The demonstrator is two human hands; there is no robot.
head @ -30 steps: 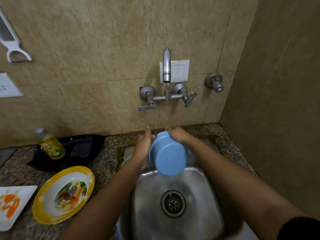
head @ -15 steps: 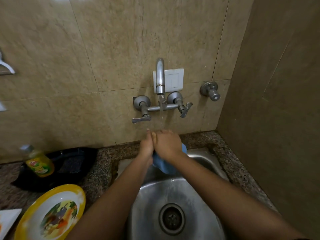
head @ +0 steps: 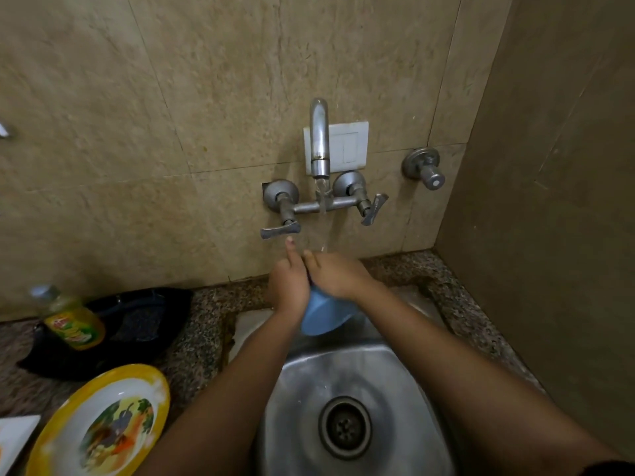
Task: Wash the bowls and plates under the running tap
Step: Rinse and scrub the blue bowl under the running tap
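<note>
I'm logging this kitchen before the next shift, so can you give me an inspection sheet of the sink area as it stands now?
Surface: speckled stone counter around a steel sink; basin wet, drain open.
Job's things: blue bowl held under the running tap; yellow-rimmed plate waiting on the counter; corner of a white plate at the left edge.
Clutter: soap bottle and black tray on the counter.
Hands: left hand and right hand both grip the bowl.
Cables: nothing seen.
Surroundings: tiled wall, white switch plate behind the tap, spare valve.
</note>
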